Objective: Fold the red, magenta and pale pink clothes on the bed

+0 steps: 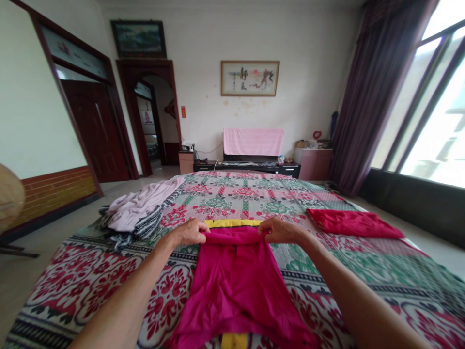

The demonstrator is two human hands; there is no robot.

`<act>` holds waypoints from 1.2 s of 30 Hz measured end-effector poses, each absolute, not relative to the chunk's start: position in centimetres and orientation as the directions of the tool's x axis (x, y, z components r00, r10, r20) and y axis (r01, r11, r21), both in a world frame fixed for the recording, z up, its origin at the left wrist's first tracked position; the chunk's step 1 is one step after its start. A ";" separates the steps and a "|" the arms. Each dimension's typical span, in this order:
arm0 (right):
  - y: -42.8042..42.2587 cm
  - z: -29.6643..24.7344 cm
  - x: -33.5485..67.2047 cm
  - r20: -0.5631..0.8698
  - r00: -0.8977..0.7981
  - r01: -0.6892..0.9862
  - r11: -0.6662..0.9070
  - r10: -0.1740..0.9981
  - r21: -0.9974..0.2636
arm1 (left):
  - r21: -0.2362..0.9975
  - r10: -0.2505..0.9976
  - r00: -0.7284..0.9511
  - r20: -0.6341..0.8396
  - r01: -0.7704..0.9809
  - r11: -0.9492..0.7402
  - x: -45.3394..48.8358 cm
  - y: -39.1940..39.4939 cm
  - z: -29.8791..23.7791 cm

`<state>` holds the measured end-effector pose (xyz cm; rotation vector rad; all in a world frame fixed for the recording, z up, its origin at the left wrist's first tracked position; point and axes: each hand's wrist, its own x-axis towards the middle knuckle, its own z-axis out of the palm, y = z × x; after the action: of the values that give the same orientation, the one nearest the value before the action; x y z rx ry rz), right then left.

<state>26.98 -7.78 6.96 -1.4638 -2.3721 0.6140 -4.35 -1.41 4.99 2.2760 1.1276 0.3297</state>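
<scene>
A magenta garment [236,276] lies spread in front of me on the patterned bedspread. Its far end is turned over into a folded band, with a yellow strip [232,223] showing just beyond it. My left hand [192,231] pinches the left corner of that band, fingers closed on the cloth. At the opposite corner, my right hand [273,230] grips the fabric the same way. Another bit of yellow [234,341] shows under the garment's near edge. Whether it is a shirt or some other piece of clothing, I cannot tell.
The floral bedspread [247,194] covers the wide bed. To the left lies a rumpled heap of pale pink and black-and-white cloth [140,206]. A folded red cloth [356,223] rests at the right. Past the bed stands a low black cabinet [288,170].
</scene>
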 end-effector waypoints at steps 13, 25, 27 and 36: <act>-7.3 6.3 27.5 -0.090 -0.461 0.776 0.352 0.883 -0.523 | 0.606 0.746 0.648 -0.150 0.657 -0.449 -4.3 -2.0 5.9; -7.6 6.8 27.9 -0.174 -0.525 0.724 0.330 0.833 -0.606 | 0.689 0.698 0.678 -0.232 0.621 -0.375 -4.8 -2.1 6.1; -7.8 6.9 27.8 -0.153 -0.495 0.709 0.297 0.855 -0.640 | 0.732 0.715 0.670 -0.197 0.586 -0.347 -4.8 -2.3 6.3; -5.0 3.2 26.1 0.418 -0.045 0.861 0.247 0.907 -0.445 | 0.439 0.887 0.330 0.322 0.778 -0.449 -3.5 0.2 3.0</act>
<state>26.10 -5.02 3.25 -1.6093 -1.8971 0.0951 -3.55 0.24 2.97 2.3877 1.5187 0.7811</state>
